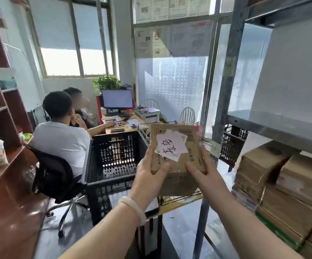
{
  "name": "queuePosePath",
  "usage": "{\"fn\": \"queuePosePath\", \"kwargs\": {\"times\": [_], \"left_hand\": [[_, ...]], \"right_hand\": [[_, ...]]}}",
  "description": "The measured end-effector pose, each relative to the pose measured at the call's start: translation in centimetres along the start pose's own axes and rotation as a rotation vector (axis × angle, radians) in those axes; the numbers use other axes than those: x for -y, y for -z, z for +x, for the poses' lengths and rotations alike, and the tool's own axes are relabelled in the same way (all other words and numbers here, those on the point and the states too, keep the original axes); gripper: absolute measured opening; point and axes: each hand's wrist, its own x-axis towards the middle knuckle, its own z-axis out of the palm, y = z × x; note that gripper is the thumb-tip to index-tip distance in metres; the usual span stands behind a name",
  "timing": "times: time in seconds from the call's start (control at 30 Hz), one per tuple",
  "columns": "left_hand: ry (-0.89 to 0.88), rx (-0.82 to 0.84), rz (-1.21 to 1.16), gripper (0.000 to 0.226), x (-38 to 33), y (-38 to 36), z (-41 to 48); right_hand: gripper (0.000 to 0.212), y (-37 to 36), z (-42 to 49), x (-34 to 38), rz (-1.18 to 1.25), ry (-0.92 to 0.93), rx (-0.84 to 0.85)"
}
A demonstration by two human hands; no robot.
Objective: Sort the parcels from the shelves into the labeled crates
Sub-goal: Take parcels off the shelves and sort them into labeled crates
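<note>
As left hand (150, 177) and right hand (206, 174) grip parcel (176, 146), black crate (114, 146) alongside

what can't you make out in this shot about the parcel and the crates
All head view:
Cardboard parcel: printed label mostly covered by the pink handwritten note; underside hidden by the left hand and right hand.
Black crate: no label in sight; bottom hidden behind its near wall.
Second black crate: mostly behind the metal shelf post.
Stacked cartons: cut off by the right edge.
</note>
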Motion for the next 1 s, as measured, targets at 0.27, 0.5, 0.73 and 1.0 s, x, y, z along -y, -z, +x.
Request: {"fn": "queuePosePath", "kwargs": {"times": [0.27, 0.5, 0.73, 1.0], "left_hand": [[-0.016, 0.031, -0.016, 0.064, 3.1, 2.6, 10.0], [-0.007, 0.032, 0.028, 0.066, 5.5, 2.2, 18.5], [-0.028, 0.078, 0.011, 0.064, 7.3, 0.3, 29.3], [0.138, 0.016, 0.143, 0.073, 12.8, -1.0, 39.7]], "right_hand": [[0.046, -4.2, 8.7, 0.0, -0.105, 0.059, -0.016], [0.047, -5.6, 18.4, -2.1, -0.043, 0.078, 0.002], [0.039, -5.3, 31.5, -5.3, 0.125, -0.017, -0.005], [0.035, -4.1, 46.2, -11.6, 0.068, -0.134, 0.069]]}}
